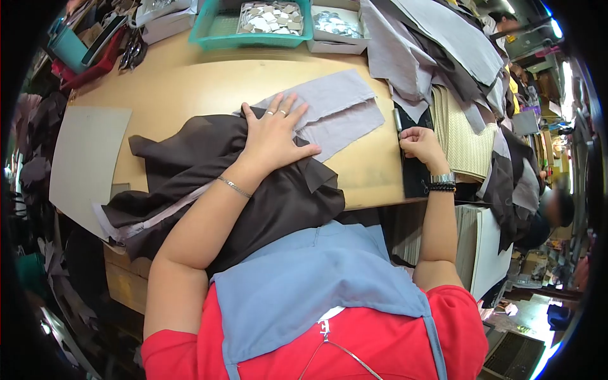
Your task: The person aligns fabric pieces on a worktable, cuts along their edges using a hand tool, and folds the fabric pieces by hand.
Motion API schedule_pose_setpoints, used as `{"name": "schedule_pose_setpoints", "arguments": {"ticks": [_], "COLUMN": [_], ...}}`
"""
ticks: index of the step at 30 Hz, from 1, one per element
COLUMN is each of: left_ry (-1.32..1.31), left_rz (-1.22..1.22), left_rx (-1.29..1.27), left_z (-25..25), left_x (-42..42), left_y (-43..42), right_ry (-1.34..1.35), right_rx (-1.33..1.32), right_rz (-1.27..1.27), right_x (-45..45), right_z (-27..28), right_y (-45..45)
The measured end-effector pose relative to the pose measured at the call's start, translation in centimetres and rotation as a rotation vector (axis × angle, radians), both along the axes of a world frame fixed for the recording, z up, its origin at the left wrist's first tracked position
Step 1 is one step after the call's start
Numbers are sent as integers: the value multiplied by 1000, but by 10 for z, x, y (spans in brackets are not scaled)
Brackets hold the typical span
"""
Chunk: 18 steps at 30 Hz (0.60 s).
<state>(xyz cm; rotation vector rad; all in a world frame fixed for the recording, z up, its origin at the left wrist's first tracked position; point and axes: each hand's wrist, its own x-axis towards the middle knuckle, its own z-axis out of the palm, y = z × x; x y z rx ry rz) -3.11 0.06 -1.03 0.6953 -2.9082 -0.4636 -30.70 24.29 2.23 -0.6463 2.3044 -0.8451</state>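
Observation:
My left hand lies spread on the cloth, its fingers on the light grey fabric piece and its heel by the dark brown fabric. The brown fabric is bunched and hangs over the table's front edge towards my lap. An opening or fold runs across the grey piece. My right hand, fingers curled together, is at the table's right side beside a small silvery cylinder on a black strip. Whatever those fingers hold, if anything, is hidden.
A teal basket holding a box of small pale pieces and a white box stand at the back. Fabric pieces and cream textured sheets are piled right. A grey board lies left. A person is at far right.

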Motion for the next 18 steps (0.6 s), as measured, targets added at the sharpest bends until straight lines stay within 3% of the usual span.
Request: {"name": "schedule_pose_setpoints", "arguments": {"ticks": [4,6,18], "left_ry": [28,38,35], "left_rz": [-10,-19,-7], "left_rx": [5,4,0], "left_z": [-1,-2,-2], "left_x": [0,0,-1], "left_y": [-1,-1,-1], "right_ry": [-349,-400,-331], "right_rx": [-568,-847,-829], "right_rz": [-53,-84,-25], "right_x": [27,68,122], "right_z": [-7,-10,-46], "right_y": [-16,-39,-105]}}
